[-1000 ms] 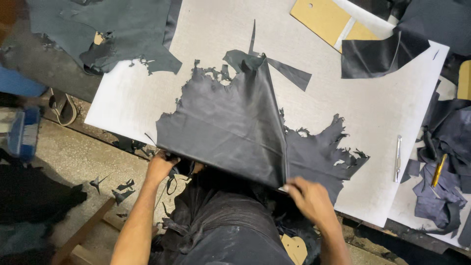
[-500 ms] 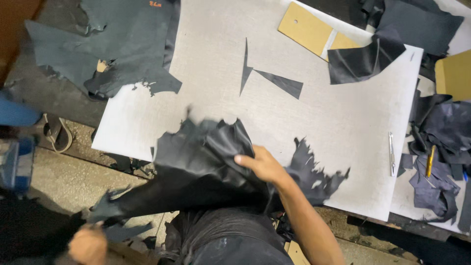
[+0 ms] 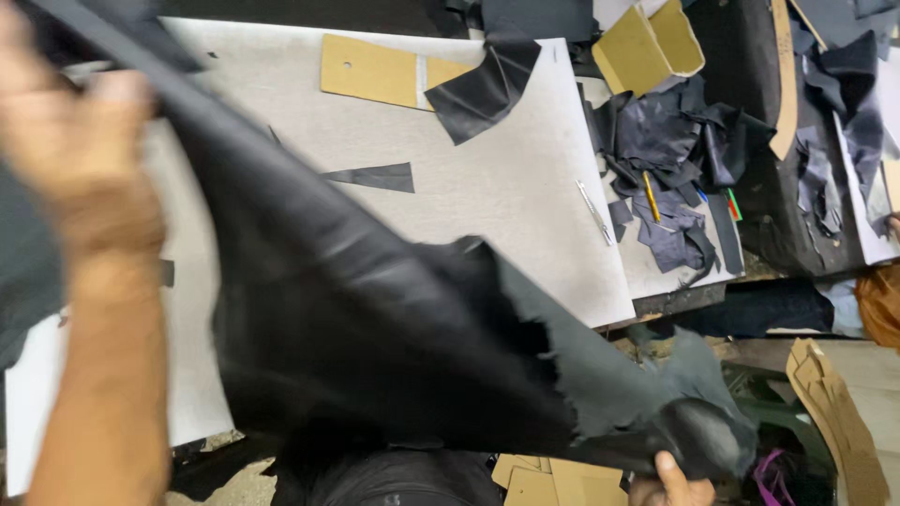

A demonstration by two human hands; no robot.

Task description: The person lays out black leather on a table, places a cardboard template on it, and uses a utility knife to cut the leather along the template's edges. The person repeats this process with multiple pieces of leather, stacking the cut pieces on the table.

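**Dark hide lifted and stretched between two hands**

Lifted off the table since half a second ago, the large black leather hide with ragged edges (image 3: 375, 319) now hangs in the air, spread wide across the view instead of lying bunched on the board. It slopes from upper left down to lower right, above the pale grey cutting board (image 3: 487, 187).

Doing this well seems to call for even tension and firm grips at both ends, so the sheet opens flat without dragging the small black leather wedge (image 3: 370, 176) or the slim metal tool (image 3: 593, 212) off the board.

The left hand (image 3: 80, 159) (blurred, very close to the camera) is closed on the hide's upper edge. The right hand (image 3: 670, 485), mostly out of view at the bottom, pinches the hide's lower corner, thumb showing.

A heap of dark leather scraps (image 3: 675, 159) and tan cardboard patterns (image 3: 375, 70) lie farther back.
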